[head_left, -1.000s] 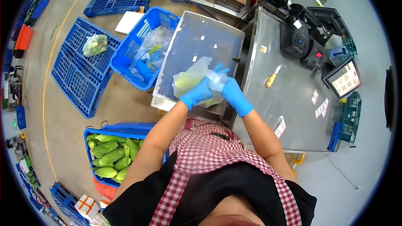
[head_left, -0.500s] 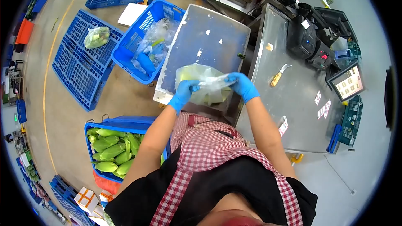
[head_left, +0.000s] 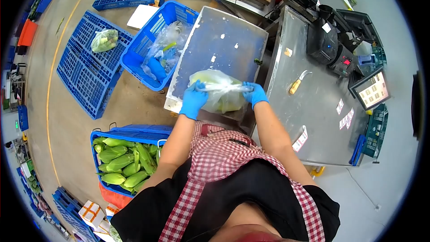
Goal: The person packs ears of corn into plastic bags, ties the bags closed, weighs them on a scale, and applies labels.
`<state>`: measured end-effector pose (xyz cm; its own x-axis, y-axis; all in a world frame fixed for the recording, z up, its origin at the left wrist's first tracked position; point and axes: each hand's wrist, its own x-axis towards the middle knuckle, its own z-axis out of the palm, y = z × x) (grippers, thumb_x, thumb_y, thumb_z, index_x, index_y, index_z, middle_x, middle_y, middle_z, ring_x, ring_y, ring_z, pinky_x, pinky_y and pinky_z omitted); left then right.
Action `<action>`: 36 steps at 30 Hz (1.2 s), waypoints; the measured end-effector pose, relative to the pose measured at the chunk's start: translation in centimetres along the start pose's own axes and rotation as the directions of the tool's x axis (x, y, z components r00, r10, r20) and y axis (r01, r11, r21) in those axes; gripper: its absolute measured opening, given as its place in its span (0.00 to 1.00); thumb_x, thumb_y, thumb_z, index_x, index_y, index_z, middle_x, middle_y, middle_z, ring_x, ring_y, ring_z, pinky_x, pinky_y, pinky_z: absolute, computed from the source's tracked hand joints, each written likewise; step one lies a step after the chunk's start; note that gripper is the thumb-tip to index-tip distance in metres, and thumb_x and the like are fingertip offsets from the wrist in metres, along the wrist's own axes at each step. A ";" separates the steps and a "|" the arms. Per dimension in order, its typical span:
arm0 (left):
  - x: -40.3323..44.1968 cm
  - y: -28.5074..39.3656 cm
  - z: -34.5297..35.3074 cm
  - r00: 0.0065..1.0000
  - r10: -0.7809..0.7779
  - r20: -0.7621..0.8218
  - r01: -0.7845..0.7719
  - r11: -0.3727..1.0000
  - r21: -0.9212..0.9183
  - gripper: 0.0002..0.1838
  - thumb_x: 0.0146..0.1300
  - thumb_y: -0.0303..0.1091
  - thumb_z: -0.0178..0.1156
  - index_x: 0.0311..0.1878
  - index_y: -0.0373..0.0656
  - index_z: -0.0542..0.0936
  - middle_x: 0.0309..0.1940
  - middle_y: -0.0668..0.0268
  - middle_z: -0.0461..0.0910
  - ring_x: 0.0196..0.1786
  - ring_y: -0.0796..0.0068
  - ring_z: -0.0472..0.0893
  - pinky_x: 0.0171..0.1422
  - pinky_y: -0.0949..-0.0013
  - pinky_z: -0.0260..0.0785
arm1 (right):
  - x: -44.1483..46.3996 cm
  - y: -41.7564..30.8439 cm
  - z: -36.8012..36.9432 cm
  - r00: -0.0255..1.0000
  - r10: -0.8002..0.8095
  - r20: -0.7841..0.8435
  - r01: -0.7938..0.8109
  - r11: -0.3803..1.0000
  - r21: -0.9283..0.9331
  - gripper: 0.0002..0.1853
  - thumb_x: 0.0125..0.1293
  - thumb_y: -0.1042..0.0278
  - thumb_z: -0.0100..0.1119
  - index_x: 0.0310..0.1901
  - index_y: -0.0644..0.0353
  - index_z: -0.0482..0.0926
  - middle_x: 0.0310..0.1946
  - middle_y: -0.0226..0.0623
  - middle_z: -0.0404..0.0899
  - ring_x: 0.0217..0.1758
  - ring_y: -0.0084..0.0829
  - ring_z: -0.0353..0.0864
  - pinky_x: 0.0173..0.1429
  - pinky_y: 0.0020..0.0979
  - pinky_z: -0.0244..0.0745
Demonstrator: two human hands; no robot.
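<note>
A clear plastic bag [head_left: 219, 101] with pale green produce inside, its kind blurred by the film, rests at the near end of a worn blue-grey platform [head_left: 224, 45]. My left hand [head_left: 194, 101], in a blue glove, is closed on the left end of the bag's gathered top. On the other end, my right hand [head_left: 255, 94], gloved alike, grips the plastic. Between both hands the bag's mouth is stretched into a narrow twisted band.
A blue crate of unhusked corn [head_left: 121, 161] stands at lower left. Plastic waste lies in a blue basket [head_left: 168, 47] beside the platform. On the steel table [head_left: 286, 107] are a curved knife [head_left: 298, 83], labels [head_left: 301, 139] and a screen [head_left: 371, 89]. A bagged vegetable [head_left: 104, 41] sits on a pallet [head_left: 85, 71].
The bag's top has been drawn into a tighter, straighter band. My left hand has shifted slightly left and up, and the right a little down. A label by the table's near edge shows more.
</note>
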<state>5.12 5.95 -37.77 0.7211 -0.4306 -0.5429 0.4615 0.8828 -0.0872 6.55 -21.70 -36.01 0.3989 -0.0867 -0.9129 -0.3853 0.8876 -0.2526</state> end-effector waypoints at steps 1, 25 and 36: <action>-0.2 0.5 -1.2 0.996 0.050 -0.079 -0.048 0.998 0.029 0.16 0.65 0.36 0.44 0.52 0.42 0.72 0.44 0.65 0.75 0.45 0.69 0.74 0.55 0.65 0.64 | 1.5 0.3 -2.0 0.999 0.003 0.035 -0.001 0.999 -0.044 0.07 0.61 0.75 0.41 0.33 0.65 0.72 0.30 0.39 0.76 0.33 0.32 0.76 0.44 0.36 0.74; -4.0 -2.2 6.4 0.947 -0.280 -0.159 0.222 0.212 0.952 0.13 0.59 0.42 0.54 0.38 0.42 0.78 0.21 0.71 0.70 0.26 0.79 0.70 0.36 0.74 0.64 | -2.6 1.8 1.4 0.672 -0.620 0.405 0.530 0.021 -0.848 0.07 0.46 0.70 0.55 0.26 0.63 0.80 0.28 0.51 0.78 0.31 0.47 0.78 0.38 0.37 0.73; -6.3 3.7 4.1 0.957 -0.242 -0.159 0.184 0.087 0.979 0.24 0.61 0.36 0.54 0.59 0.34 0.66 0.48 0.62 0.74 0.51 0.70 0.72 0.59 0.66 0.62 | -2.2 1.7 -1.5 0.733 -0.453 0.508 0.501 -0.145 -0.853 0.16 0.45 0.66 0.63 0.38 0.62 0.80 0.34 0.48 0.80 0.39 0.40 0.79 0.46 0.32 0.72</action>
<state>4.42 11.16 -31.27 0.4966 -0.5959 -0.6311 0.6790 -0.1863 0.7101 3.80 -20.66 -34.88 0.8893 -0.2359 -0.3918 -0.4540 -0.5583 -0.6944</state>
